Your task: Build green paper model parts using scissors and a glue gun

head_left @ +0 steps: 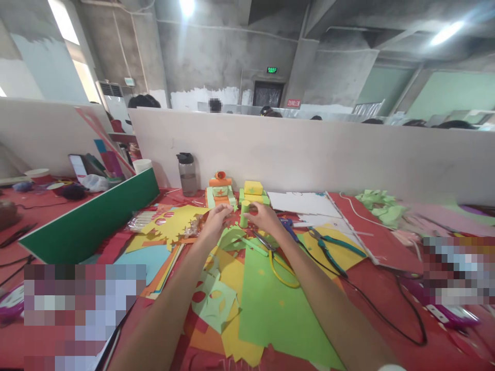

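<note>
My right hand (264,217) grips a small upright green paper tube (244,217) between thumb and fingers. To its left, my left hand (218,216) has its fingertips pinched together, apart from the tube; anything in them is too small to make out. Just behind stand an orange-and-green paper model (220,191) with a star on it and a yellow-and-green paper model (253,194). Scissors with yellow handles (284,275) lie under my right forearm. A large green sheet (278,309) is spread below my hands beside a pale green cut-out scrap (216,299).
Teal-handled pliers (336,247) and a blue glue gun (288,226) with its cord lie to the right. A dark water bottle (187,175) stands by the white partition (309,159). A green board (93,216) edges the left side. Crumpled green paper (381,206) sits far right.
</note>
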### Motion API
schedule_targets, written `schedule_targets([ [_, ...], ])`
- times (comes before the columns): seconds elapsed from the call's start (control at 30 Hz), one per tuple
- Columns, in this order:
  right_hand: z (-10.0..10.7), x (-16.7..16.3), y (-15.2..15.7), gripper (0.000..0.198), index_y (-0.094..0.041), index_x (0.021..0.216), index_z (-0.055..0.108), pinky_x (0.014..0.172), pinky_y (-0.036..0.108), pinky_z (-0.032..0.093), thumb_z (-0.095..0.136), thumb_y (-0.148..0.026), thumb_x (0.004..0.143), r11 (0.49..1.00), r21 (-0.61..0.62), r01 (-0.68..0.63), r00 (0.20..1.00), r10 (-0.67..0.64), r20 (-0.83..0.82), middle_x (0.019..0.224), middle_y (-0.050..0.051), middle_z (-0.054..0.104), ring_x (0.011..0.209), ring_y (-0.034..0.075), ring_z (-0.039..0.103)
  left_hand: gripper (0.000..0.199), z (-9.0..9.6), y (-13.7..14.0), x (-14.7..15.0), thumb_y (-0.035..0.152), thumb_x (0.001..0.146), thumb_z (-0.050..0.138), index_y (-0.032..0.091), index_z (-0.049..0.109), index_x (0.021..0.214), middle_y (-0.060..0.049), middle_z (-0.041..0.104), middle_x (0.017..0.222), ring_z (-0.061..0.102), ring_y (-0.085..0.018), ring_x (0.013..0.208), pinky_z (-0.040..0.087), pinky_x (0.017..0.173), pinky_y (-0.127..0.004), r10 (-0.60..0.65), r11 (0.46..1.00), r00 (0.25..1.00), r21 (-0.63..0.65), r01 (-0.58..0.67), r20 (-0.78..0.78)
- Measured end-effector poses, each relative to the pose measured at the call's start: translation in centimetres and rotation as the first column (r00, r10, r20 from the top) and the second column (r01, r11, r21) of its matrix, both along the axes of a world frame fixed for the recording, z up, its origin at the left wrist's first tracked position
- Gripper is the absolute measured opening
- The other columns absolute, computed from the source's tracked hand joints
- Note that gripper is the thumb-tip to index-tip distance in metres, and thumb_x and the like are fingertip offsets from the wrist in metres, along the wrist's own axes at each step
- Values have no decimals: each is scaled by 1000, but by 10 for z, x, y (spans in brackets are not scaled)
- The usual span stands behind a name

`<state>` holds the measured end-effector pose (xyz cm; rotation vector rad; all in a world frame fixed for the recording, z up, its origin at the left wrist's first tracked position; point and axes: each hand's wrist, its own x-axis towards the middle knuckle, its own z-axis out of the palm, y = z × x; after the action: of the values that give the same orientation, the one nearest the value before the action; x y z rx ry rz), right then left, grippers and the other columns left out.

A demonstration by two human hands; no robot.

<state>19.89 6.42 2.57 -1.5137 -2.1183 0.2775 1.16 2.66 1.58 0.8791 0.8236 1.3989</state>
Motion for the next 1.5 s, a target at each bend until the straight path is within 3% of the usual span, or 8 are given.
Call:
schedule_targets([
  [0.27,19,32,-43,28,-21,105,67,65,29,50,60,-44,91,994,-60,-89,937,64,-344,93,7,76,74,20,69,29,-2,-5,3,41,75,75,19,59,83,3,57,79,53,-9,68,41,62,-20,-40,986,967,145,78,-252],
  [0.4,12,32,-54,39,-20,103,66,45,20,39,57,-56,92,868,-287,-406,699,92,-709,89,8,75,63,15,64,29,0,-8,8,47,87,63,18,58,89,1,56,78,53,-11,67,43,64,-23,20,916,867,356,184,-498],
  [0.53,4,28,-54,40,-19,105,69,45,17,40,63,-54,89,777,-339,-531,524,-13,-851,93,10,75,70,14,67,22,2,-12,10,39,96,52,18,59,92,-3,61,85,56,-15,77,45,72,-26,274,768,685,582,268,-675],
  [0.67,2,27,-53,31,-18,98,70,52,18,44,75,-44,82,788,-336,-516,505,-38,-862,88,7,74,74,14,67,25,-4,-14,8,31,102,42,19,63,95,-6,65,95,59,-16,88,45,78,-26,482,609,496,683,403,-722],
  [0.87,4,27,-56,32,-18,99,69,61,23,48,81,-35,75,847,-274,-456,568,39,-822,80,2,70,74,14,65,26,-7,-16,7,22,102,39,22,65,103,-5,67,104,61,-15,90,43,78,-24,602,543,321,670,507,-731],
  [0.97,7,26,-57,33,-18,100,67,64,26,50,80,-36,75,872,-254,-418,591,48,-805,82,2,71,76,16,66,24,-1,-20,9,27,102,40,20,63,101,-5,67,99,61,-16,88,44,77,-26,566,594,362,671,445,-741],
  [1.17,6,26,-53,32,-20,99,64,75,32,54,78,-37,76,923,-167,-346,659,112,-744,88,4,73,82,20,70,27,4,-22,13,42,99,46,19,60,100,-4,67,94,61,-15,75,44,65,-25,304,812,532,507,290,-790],
  [1.5,3,27,-53,32,-21,105,62,75,32,56,75,-38,80,928,-126,-351,718,180,-672,90,4,74,84,21,72,26,-6,-14,22,44,91,58,18,57,89,1,57,73,50,-11,59,38,54,-22,97,862,662,395,317,-743],
])
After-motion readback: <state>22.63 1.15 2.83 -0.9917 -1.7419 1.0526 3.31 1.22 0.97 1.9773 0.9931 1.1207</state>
